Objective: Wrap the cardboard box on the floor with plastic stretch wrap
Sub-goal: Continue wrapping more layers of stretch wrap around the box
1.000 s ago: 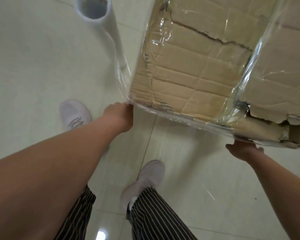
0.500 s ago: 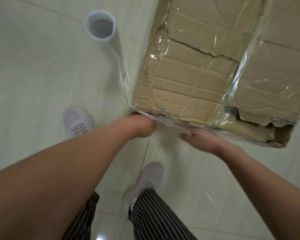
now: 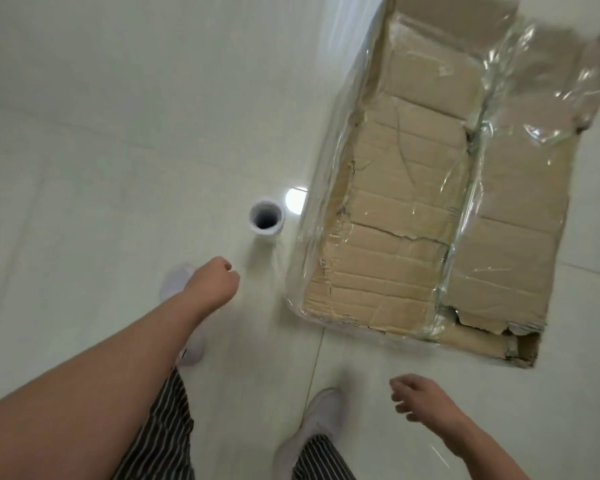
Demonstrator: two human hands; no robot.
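Note:
A large, torn cardboard box stands on the pale tiled floor at the right, with clear stretch wrap clinging to its top and left side. The white roll of stretch wrap stands upright on the floor just left of the box, and a strip of film runs from it to the box's near left corner. My left hand hovers below the roll with its fingers curled, holding nothing. My right hand hangs in front of the box with loosely spread fingers, apart from the box.
My two white shoes and striped trouser legs are at the bottom of the view. A bright light reflection shines on the floor between roll and box. Pale floor tiles stretch away to the left.
Both hands have let go of the box's near bottom edge and drawn back. The view has risen, so box and roll appear farther away. My left hand has moved left, toward the roll.

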